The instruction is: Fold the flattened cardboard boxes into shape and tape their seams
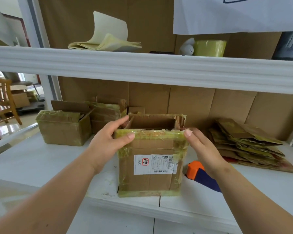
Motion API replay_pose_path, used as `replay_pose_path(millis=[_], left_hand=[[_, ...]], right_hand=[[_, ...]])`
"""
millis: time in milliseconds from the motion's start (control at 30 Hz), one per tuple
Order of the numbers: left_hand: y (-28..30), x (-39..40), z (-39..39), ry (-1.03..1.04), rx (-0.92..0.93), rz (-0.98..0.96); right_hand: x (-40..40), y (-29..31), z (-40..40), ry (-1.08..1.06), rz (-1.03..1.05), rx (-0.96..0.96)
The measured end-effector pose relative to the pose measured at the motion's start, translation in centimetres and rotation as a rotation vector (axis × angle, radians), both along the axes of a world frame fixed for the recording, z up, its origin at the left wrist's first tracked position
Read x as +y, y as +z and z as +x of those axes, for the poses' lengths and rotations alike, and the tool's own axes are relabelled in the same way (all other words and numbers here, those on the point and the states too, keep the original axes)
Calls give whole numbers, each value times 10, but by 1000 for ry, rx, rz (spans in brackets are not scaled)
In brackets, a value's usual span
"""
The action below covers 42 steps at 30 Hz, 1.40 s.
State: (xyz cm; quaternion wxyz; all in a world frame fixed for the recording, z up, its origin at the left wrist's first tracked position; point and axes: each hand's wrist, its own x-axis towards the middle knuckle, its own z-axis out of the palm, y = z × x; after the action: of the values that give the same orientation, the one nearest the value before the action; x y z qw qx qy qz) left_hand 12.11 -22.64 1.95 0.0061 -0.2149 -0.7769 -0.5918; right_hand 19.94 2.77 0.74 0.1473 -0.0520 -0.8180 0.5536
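Observation:
A brown cardboard box [150, 181] stands upright on the white shelf [41, 166], its top open, old yellowish tape on its edges and a white shipping label on its front. My left hand [108, 142] grips its upper left corner, thumb on the front flap. My right hand [201, 146] pinches the upper right corner. An orange and blue tape dispenser [198, 174] lies on the shelf just right of the box, partly behind my right wrist. A pile of flattened boxes [247, 146] lies at the right.
A folded, taped box [63, 129] and another behind it [107, 114] stand at the back left. The upper shelf beam [142, 65] runs overhead, with paper sheets [107, 39] and a tape roll [210, 48] on it. Cardboard lines the back wall. A wooden chair [2, 98] stands far left.

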Motion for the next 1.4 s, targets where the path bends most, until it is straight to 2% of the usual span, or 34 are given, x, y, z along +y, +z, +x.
replay_pose_path(millis=[167, 367, 533, 767, 933, 1100, 1267, 1400], left_hand=[[-7, 18, -1, -35, -105, 85], [-1, 16, -19, 101, -170, -45], [-6, 14, -26, 81, -125, -176], [-1, 17, -47, 171, 52, -303], [-1, 14, -64, 60, -58, -330], [-2, 15, -78, -120, -130, -236], [-7, 14, -85, -182, -68, -223], [-15, 5, -87, -195, 30, -346]], right_hand=[[10, -7, -14, 20, 188, 36], [15, -8, -22, -6, 267, 71], [21, -13, -26, -7, 300, 81], [19, -17, -33, -123, 192, 72], [16, -16, -37, -185, 144, 81], [14, -7, -41, -89, 120, -18], [17, -8, -41, -74, 149, -22], [17, -18, -41, -93, 300, -5]])
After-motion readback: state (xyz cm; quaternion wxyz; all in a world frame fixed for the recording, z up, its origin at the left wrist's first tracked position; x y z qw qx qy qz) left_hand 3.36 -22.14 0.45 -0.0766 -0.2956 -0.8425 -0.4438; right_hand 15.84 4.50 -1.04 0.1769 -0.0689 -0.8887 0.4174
